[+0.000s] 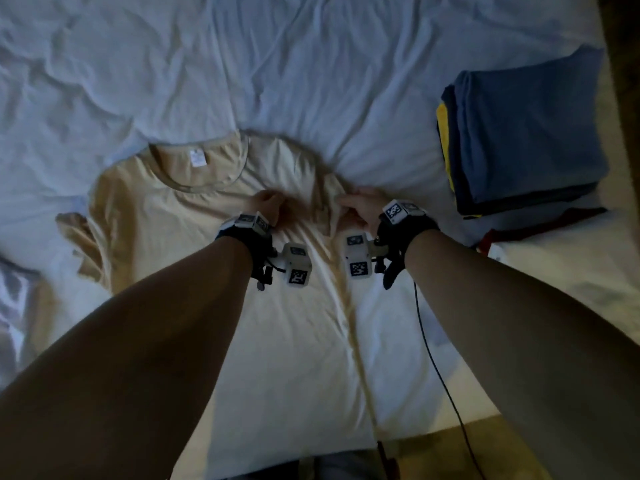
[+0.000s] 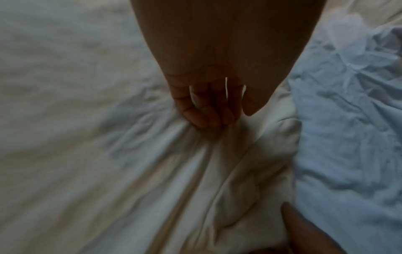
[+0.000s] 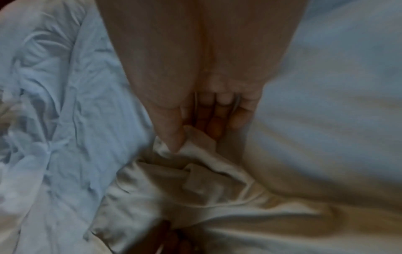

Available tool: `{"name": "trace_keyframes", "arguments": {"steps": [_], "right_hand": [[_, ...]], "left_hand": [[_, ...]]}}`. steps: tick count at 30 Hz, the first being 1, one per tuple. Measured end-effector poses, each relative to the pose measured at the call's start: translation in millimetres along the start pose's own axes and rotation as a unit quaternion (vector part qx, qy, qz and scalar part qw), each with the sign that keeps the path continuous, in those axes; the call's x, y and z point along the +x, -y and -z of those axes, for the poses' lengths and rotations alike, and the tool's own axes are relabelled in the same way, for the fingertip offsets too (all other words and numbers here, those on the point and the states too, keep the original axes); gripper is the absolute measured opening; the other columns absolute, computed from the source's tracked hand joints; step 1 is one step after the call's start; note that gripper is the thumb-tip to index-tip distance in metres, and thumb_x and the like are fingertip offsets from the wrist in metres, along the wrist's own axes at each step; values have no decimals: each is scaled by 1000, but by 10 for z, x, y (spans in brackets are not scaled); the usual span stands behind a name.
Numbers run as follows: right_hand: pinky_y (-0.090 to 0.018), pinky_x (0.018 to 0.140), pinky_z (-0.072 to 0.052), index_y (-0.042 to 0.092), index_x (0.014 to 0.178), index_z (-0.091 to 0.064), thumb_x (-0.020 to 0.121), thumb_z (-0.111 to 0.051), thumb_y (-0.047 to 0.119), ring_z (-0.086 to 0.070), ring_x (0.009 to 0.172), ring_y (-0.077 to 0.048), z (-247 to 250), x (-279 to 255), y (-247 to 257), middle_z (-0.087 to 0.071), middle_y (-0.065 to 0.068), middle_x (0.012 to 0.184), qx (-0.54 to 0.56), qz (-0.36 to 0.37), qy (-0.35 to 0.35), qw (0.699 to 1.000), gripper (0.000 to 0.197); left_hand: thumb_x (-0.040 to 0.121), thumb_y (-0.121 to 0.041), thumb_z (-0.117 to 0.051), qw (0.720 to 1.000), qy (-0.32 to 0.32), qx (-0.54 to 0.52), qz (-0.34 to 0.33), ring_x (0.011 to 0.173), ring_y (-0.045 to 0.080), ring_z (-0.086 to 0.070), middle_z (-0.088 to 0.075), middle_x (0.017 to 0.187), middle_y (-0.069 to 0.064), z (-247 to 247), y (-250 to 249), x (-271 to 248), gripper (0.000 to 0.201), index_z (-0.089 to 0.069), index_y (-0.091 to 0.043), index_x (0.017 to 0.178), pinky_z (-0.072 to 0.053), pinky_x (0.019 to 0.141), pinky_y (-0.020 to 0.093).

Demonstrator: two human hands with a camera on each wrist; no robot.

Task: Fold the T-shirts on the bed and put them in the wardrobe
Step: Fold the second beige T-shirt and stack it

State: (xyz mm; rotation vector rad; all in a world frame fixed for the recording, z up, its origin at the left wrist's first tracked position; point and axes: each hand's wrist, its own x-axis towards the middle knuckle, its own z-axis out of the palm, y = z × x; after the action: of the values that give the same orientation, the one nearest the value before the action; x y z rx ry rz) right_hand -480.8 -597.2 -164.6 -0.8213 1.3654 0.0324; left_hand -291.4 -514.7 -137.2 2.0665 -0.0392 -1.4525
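Sleeve, far left: I see the beige T-shirt (image 1: 180, 220) lying face up on the bed (image 1: 311, 64), its left sleeve crumpled, collar away from me.
Left hand (image 1: 265, 202): its fingers (image 2: 204, 118) are curled, bunching chest fabric just right of the collar.
Right hand (image 1: 360, 206): its thumb pinches the shirt's right sleeve edge against the fingers (image 3: 217, 127).
Folded stack (image 1: 519, 133): blue shirt on top, near the bed's right edge, well apart from both hands.
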Motion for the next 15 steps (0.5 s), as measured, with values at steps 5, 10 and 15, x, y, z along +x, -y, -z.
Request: {"name": "trace_keyframes", "arguments": {"steps": [5,10,15], "right_hand": [[-41,71,-53,18,63,-68,83,-70,11,-63,69,-25,-44,-326,115,-65,-6,68,144,68,-93,983,20],[-34,71,-52,7,109,-68,81,-71,24,-58,83,-26,-6,-403,81,-61,-14,88,142,9,12,990,33],[-32,63,-45,18,67,-66,83,-70,29,-55,62,-19,-33,-491,166,-60,-1,61,51,84,-62,993,20]], "left_hand": [[95,-20,-56,1000,-17,15,14,75,26,-63,-65,82,9,8,112,231,19,-63,-8,108,-54,64,33],[97,-9,-51,1000,-20,-14,16,33,8,-54,-59,41,-2,-32,86,218,22,-54,-10,76,-36,30,14],[98,-11,-49,1000,-9,-23,17,31,7,-52,-56,37,-5,-7,50,193,28,-55,-11,71,-38,35,13]]}}
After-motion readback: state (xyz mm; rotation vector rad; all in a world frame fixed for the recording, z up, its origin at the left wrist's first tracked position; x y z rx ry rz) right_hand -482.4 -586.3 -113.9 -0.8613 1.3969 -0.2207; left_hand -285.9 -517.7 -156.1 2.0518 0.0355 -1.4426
